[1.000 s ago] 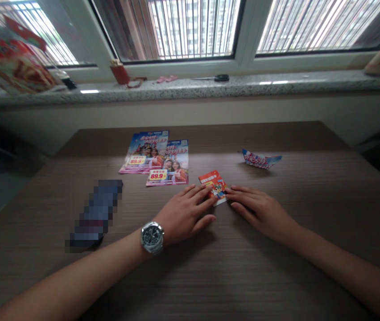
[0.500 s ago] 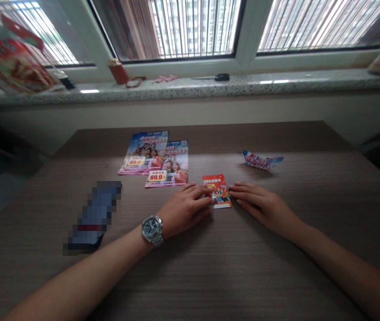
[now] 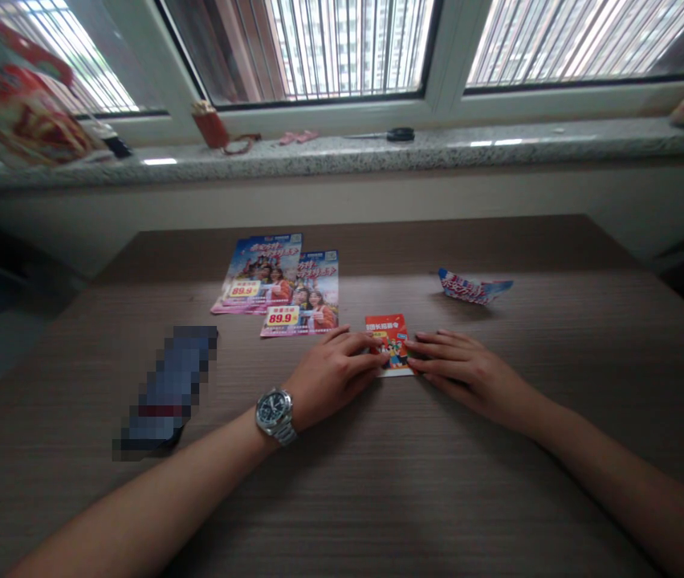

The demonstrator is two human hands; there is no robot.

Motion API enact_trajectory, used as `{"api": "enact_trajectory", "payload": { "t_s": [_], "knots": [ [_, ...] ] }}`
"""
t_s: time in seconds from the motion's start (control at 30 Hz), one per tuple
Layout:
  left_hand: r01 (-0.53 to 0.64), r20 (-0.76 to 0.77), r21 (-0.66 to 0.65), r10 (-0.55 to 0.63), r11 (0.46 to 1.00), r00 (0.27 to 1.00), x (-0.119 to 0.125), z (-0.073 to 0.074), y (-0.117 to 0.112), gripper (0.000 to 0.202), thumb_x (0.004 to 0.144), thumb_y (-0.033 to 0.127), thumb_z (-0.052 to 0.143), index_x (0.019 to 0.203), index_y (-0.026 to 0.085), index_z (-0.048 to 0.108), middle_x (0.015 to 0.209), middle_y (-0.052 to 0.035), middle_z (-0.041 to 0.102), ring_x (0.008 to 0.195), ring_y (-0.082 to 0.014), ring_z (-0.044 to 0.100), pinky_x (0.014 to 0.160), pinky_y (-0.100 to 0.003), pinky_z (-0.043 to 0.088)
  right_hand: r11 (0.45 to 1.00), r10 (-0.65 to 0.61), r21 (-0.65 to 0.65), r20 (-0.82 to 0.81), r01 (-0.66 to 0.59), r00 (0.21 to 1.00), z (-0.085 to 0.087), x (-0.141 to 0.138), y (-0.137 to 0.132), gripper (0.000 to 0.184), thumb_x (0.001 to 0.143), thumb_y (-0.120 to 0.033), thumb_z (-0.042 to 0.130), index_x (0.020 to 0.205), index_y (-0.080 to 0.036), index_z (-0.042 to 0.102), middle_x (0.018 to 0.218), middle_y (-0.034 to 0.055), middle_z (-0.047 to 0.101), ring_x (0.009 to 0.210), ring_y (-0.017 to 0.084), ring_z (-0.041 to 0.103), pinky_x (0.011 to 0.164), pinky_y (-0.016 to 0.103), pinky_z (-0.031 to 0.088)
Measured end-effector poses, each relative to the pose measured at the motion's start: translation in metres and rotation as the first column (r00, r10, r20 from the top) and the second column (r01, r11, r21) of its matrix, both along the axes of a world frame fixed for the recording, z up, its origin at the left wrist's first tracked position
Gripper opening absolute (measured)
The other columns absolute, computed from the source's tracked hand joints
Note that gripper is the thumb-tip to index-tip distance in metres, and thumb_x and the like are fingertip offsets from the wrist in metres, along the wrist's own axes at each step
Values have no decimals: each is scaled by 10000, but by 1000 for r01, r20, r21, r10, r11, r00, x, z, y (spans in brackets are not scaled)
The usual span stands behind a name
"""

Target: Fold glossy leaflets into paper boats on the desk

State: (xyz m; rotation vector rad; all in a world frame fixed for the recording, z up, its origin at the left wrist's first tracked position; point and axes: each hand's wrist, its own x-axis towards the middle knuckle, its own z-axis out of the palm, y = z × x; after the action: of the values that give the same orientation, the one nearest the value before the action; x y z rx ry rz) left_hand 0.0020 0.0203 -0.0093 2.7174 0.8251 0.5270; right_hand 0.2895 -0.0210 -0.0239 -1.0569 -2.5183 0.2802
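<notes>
A small orange-red printed leaflet (image 3: 395,341), showing cartoon figures and a white strip along its near edge, lies flat on the table between my hands. My left hand (image 3: 337,365), with a metal watch (image 3: 274,408) on the wrist, rests its outstretched fingers over the leaflet's left side. From the other side, my right hand (image 3: 468,368) lies flat with fingers extended, their tips at the leaflet's right edge. Neither hand grasps anything. Beyond the right hand sits a folded paper boat (image 3: 473,287) in blue, white and pink print.
Overlapping blue-and-pink flyers (image 3: 311,301) lie at the back left of the wooden table (image 3: 468,490). A pixelated dark phone-like object (image 3: 170,385) is left of my left forearm. Scissors (image 3: 399,134) and a red pouch-like item (image 3: 210,128) rest on the stone windowsill (image 3: 342,156).
My right hand has shifted slightly left, bringing its fingertips up to the leaflet's right edge. The left hand has stayed nearly still on the leaflet.
</notes>
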Motion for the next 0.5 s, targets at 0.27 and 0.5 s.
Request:
{"api": "enact_trajectory", "payload": {
  "t_s": [0.27, 0.5],
  "knots": [
    [-31, 6, -22, 31, 999, 1000, 3, 0, -1, 266, 989, 293, 588, 1250, 294, 635, 1381, -23, 606, 1227, -195, 598, 1137, -477, 382, 999, -7, 53, -37, 9, 999, -2, -2, -1, 300, 963, -223, 608, 1240, -301, 693, 1379, 36, 653, 1330, 247, 554, 1120, 508, 428],
    [-96, -28, 8, 96, 995, 995, 3, 0, -2, 494, 943, 334, 637, 1411, 223, 525, 1486, -75, 520, 1327, -234, 530, 1176, -457, 378, 998, 1, 64, -85, 4, 996, -5, -3, -1, 242, 965, -222, 613, 1177, -276, 716, 1328, 44, 688, 1239, 223, 629, 1110, 482, 452]
  ]
}}
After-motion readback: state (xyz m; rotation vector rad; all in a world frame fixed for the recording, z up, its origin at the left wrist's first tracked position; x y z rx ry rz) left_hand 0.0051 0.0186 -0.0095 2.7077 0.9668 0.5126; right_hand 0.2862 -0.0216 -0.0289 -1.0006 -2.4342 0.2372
